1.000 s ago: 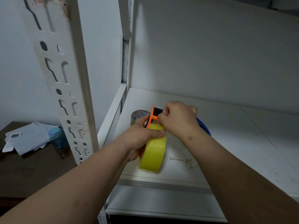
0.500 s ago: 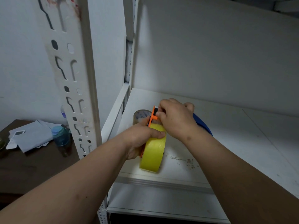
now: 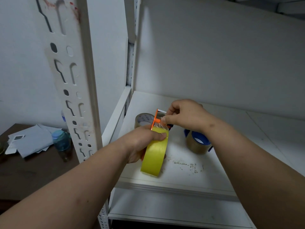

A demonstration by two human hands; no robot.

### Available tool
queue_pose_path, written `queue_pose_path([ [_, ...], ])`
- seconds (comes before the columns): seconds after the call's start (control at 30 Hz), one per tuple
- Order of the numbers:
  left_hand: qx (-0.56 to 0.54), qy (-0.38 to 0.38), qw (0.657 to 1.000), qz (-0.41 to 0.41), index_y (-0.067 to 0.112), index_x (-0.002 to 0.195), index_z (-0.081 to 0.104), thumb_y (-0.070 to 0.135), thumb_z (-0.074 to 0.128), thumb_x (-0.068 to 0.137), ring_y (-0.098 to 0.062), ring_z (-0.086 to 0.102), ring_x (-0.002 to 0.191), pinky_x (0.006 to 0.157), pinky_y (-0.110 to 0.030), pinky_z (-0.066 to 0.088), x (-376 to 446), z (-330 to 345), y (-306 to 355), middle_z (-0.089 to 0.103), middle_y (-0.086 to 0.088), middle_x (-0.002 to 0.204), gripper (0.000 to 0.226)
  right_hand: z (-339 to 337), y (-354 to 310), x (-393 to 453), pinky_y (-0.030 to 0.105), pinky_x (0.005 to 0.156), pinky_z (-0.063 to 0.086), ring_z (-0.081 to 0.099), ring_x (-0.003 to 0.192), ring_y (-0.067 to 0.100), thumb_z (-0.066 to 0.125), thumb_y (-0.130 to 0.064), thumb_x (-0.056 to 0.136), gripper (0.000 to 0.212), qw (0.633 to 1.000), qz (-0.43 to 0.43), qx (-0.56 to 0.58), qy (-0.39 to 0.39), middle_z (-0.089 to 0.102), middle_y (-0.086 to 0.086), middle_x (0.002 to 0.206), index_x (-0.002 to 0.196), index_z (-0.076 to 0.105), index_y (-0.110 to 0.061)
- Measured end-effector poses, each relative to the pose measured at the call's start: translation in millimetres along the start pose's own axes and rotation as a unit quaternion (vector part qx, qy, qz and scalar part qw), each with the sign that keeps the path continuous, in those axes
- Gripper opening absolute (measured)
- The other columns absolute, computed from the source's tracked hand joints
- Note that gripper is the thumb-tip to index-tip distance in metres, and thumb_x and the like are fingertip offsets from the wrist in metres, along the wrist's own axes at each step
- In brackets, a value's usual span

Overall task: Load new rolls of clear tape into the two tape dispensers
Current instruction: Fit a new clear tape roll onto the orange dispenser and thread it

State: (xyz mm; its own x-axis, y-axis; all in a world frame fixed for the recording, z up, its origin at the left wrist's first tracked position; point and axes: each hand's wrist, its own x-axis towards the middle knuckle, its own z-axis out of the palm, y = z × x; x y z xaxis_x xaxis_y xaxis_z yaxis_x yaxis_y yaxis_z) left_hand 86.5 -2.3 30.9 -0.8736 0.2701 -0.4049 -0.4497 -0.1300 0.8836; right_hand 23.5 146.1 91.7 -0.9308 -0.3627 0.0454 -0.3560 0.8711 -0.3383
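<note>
The left hand (image 3: 142,142) grips the yellow roll (image 3: 155,156), seated in the orange dispenser (image 3: 156,119), over the near shelf (image 3: 181,184). The right hand (image 3: 184,116) pinches the clear tape end (image 3: 160,126) just below the cutter teeth (image 3: 162,110). This looks like threading; next the end needs drawing up across the teeth. The blue dispenser (image 3: 198,141), right, already carries tape; a spare roll (image 3: 143,120) lies far left.

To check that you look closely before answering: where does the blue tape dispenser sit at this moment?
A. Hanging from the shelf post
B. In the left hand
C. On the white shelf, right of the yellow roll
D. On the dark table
C: the blue tape dispenser rests on the white shelf, right of the yellow roll that the left hand grips.
</note>
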Motion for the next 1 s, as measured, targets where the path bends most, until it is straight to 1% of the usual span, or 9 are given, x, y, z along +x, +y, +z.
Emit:
queue_pose_path([
  [0.13, 0.015, 0.006, 1.0, -0.003, 0.014, 0.119, 0.061, 0.012, 0.06, 0.096, -0.029, 0.072, 0.066, 0.059, -0.035, 0.061, -1, 2, 1, 0.07, -0.017, 0.093, 0.024, 8, 0, 5, 0.036, 0.091, 0.038, 0.058, 0.085, 0.013, 0.064, -0.028, 0.076, 0.006, 0.999, 0.004, -0.042, 0.014, 0.067, -0.009, 0.081, 0.075, 0.062, -0.022],
  [0.27, 0.037, 0.002, 0.999, 0.002, 0.014, 0.125, 0.059, 0.015, 0.061, 0.096, -0.029, 0.071, 0.069, 0.062, -0.036, 0.061, -1, 1, 1, 0.07, -0.017, 0.096, 0.029, 10, -1, 7, 0.032, 0.083, 0.025, 0.052, 0.084, 0.012, 0.059, -0.025, 0.084, 0.016, 0.998, -0.035, -0.051, 0.022, 0.058, -0.012, 0.078, 0.07, 0.053, -0.028],
  [0.33, 0.046, 0.0, 0.999, 0.002, 0.016, 0.125, 0.059, 0.017, 0.062, 0.095, -0.03, 0.072, 0.072, 0.068, -0.038, 0.061, 0, 0, 2, 0.071, -0.016, 0.098, 0.03, 11, -2, 8, 0.032, 0.083, 0.022, 0.051, 0.087, 0.011, 0.059, -0.027, 0.087, 0.013, 0.995, -0.068, -0.066, 0.026, 0.057, -0.009, 0.086, 0.074, 0.055, -0.029],
  [0.4, 0.047, -0.001, 0.999, 0.001, 0.018, 0.126, 0.058, 0.018, 0.062, 0.096, -0.03, 0.072, 0.075, 0.074, -0.042, 0.06, 1, -2, 1, 0.07, -0.016, 0.1, 0.03, 12, 0, 10, 0.033, 0.084, 0.022, 0.05, 0.088, 0.011, 0.058, -0.029, 0.088, 0.012, 0.992, -0.093, -0.078, 0.033, 0.056, -0.008, 0.092, 0.076, 0.055, -0.031],
  [0.53, 0.033, -0.007, 0.999, -0.002, 0.015, 0.125, 0.059, 0.018, 0.062, 0.095, -0.033, 0.072, 0.075, 0.082, -0.047, 0.058, 3, -6, -1, 0.069, -0.017, 0.099, 0.03, 14, 12, 13, 0.032, 0.08, 0.032, 0.048, 0.081, 0.014, 0.06, -0.032, 0.088, 0.008, 0.989, -0.122, -0.066, 0.057, 0.05, -0.007, 0.086, 0.082, 0.056, -0.029],
  [0.7, 0.032, -0.009, 0.999, -0.004, 0.014, 0.124, 0.06, 0.018, 0.063, 0.095, -0.034, 0.072, 0.075, 0.076, -0.044, 0.06, 6, -7, -1, 0.07, -0.017, 0.099, 0.029, 16, 21, 11, 0.029, 0.062, 0.031, 0.047, 0.074, 0.015, 0.061, -0.032, 0.087, 0.012, 0.992, -0.111, -0.029, 0.053, 0.046, -0.009, 0.077, 0.082, 0.055, -0.022],
  [0.8, 0.034, -0.003, 0.999, -0.007, 0.014, 0.123, 0.06, 0.017, 0.063, 0.094, -0.035, 0.071, 0.077, 0.072, -0.043, 0.061, 9, -6, 0, 0.069, -0.018, 0.101, 0.029, 14, 24, 10, 0.03, 0.06, 0.033, 0.048, 0.073, 0.015, 0.064, -0.029, 0.086, 0.014, 0.994, -0.098, -0.007, 0.05, 0.051, -0.005, 0.078, 0.083, 0.058, -0.017],
  [0.9, 0.007, 0.0, 1.0, -0.012, 0.009, 0.121, 0.06, 0.027, 0.068, 0.09, -0.033, 0.067, 0.075, 0.063, -0.04, 0.06, 12, -2, 5, 0.065, -0.019, 0.098, 0.037, 15, 25, 6, 0.028, 0.059, 0.035, 0.047, 0.072, 0.014, 0.064, -0.027, 0.085, 0.013, 0.995, -0.09, 0.013, 0.047, 0.05, -0.007, 0.077, 0.082, 0.058, -0.017],
  [1.0, 0.02, 0.046, 0.999, -0.005, 0.009, 0.124, 0.05, 0.031, 0.073, 0.086, -0.029, 0.068, 0.076, 0.06, -0.04, 0.062, 18, 0, 8, 0.065, -0.018, 0.102, 0.049, 18, 21, 4, 0.028, 0.061, 0.036, 0.046, 0.069, 0.011, 0.065, -0.027, 0.085, 0.013, 0.994, -0.087, 0.03, 0.052, 0.048, -0.008, 0.077, 0.081, 0.056, -0.019],
])
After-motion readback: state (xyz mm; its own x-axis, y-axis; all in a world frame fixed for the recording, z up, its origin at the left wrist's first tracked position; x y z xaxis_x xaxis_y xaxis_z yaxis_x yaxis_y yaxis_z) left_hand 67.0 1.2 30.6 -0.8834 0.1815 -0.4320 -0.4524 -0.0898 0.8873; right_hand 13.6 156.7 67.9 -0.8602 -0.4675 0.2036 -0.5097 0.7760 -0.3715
